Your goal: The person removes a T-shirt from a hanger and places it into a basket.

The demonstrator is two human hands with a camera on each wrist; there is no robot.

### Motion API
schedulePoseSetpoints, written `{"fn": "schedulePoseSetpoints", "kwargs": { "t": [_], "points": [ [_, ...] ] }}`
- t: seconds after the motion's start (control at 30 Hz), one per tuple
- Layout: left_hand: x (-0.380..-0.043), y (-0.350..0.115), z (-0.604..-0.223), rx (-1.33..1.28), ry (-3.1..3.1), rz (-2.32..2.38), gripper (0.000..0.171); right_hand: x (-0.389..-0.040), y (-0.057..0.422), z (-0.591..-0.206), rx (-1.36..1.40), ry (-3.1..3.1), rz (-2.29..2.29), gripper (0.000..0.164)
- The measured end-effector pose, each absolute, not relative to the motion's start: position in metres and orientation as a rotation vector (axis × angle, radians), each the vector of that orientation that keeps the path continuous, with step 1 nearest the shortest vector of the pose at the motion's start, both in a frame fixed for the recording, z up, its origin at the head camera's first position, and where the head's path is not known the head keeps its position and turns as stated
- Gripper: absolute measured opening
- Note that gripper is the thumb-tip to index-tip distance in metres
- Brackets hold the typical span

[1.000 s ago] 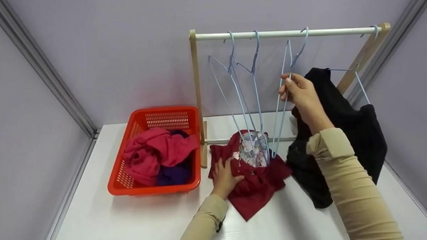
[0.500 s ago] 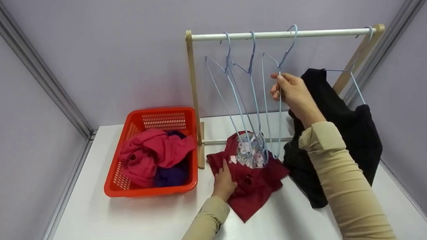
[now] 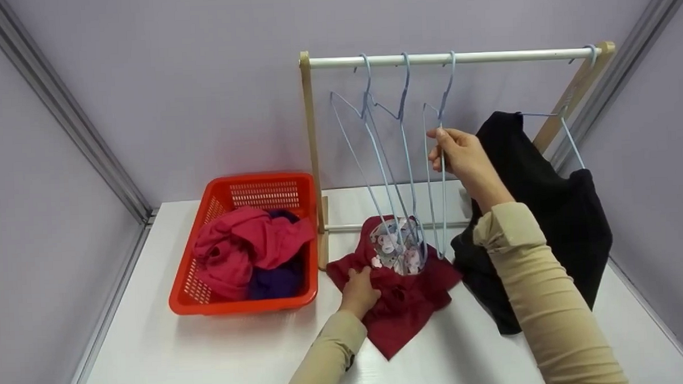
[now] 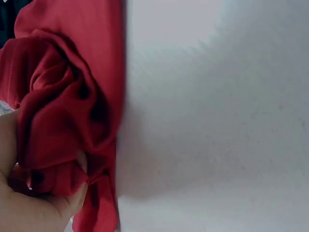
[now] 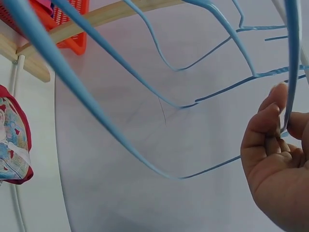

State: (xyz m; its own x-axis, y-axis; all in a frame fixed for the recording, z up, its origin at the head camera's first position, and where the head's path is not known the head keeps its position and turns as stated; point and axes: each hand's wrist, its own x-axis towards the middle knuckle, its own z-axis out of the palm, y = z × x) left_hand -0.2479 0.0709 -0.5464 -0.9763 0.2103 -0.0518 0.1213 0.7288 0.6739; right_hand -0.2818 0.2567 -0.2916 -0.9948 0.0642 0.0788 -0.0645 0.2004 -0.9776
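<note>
While the black garment [image 3: 552, 207] hangs right, your left hand [image 3: 359, 293] grips the unhung red garment [image 3: 400, 318] on the counter [image 3: 239, 354], your right hand [image 3: 462, 153] pinches a hanger [image 3: 444, 100], and clothes [image 3: 230, 247] wait in the basket [image 3: 243, 307].

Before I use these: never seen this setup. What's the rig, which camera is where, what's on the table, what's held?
No machine: these are a person's two bare hands. The large picture comes from a head camera looking forward and down; the two smaller ones come from wrist cameras, each watching its own hand.

The left hand grips the red garment on the white table. The right hand pinches a blue hanger hooked on the rail.

Two bare hangers hang left of it; a black garment hangs near the right end. The basket holds pink cloth and purple cloth.
</note>
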Motion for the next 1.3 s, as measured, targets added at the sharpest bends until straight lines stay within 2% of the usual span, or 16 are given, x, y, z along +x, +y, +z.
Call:
{"fn": "schedulePoseSetpoints", "kwargs": {
  "t": [0.2,0.33,0.57,0.73,0.93,1.3],
  "points": [
    [-0.255,0.063,-0.534,0.246,2.798,1.199,0.026,-0.281,0.257,-0.295,-0.016,-2.351,1.927,0.035],
    [-0.259,0.056,-0.517,0.267,2.796,1.339,0.022,-0.28,0.258,-0.295,-0.002,-2.324,1.957,0.028],
    [-0.27,0.043,-0.485,0.244,2.875,1.615,0.033,-0.28,0.262,-0.295,-0.009,-2.326,1.972,0.03],
    [-0.279,0.027,-0.466,0.101,2.869,1.797,0.04,-0.282,0.262,-0.297,-0.034,-2.351,1.96,0.032],
    [-0.289,-0.006,-0.439,0.051,2.736,2.039,0.052,-0.281,0.265,-0.299,-0.01,-2.387,1.946,0.045],
    [-0.294,-0.041,-0.404,0.148,2.758,2.184,0.05,-0.278,0.272,-0.303,-0.012,-2.419,1.913,0.05]
  ]
}}
